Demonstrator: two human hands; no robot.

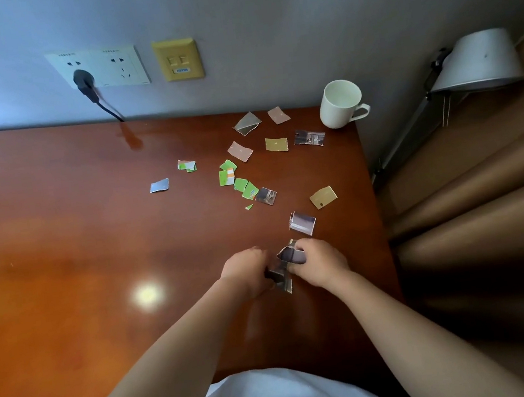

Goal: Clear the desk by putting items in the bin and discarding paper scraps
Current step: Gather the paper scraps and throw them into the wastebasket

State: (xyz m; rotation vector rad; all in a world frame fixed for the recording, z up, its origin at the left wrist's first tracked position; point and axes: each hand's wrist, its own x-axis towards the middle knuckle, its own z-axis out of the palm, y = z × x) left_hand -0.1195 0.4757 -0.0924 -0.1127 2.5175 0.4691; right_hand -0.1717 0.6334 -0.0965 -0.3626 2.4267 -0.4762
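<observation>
The gathered scraps (285,264), dark printed pieces, sit between both hands over the near right part of the desk (60,260). The left hand (247,272) has its fingers curled round the lower part of the bundle. The right hand (322,265) pinches the upper dark piece against it, most likely so that loose bits stack into one wad that can be carried off together. Whether the bundle touches the wood or hangs just above it is hard to tell, as the hands cover its underside.

Just beyond the hands lies a grey scrap (302,223), with a tan scrap (322,197) near it towards the desk's right edge. Farther out is a run of green scraps (234,182), and more tan and photo-like pieces lie towards the back. A bluish scrap (159,185) lies apart to the left. Lying flat and spread about, they will probably need picking up one at a time.

A white mug (340,108) stands upright at the back right corner, handle to the right, with a lamp (477,62) past the desk edge. No bin is in view.

On the wall a white socket plate (101,67) holds a black plug (84,83), and its cord drops behind the desk. Beside it is a yellow plate (178,60). The small print above the sockets, the blue label on the yellow plate and the printing on the scraps are all too small to read
</observation>
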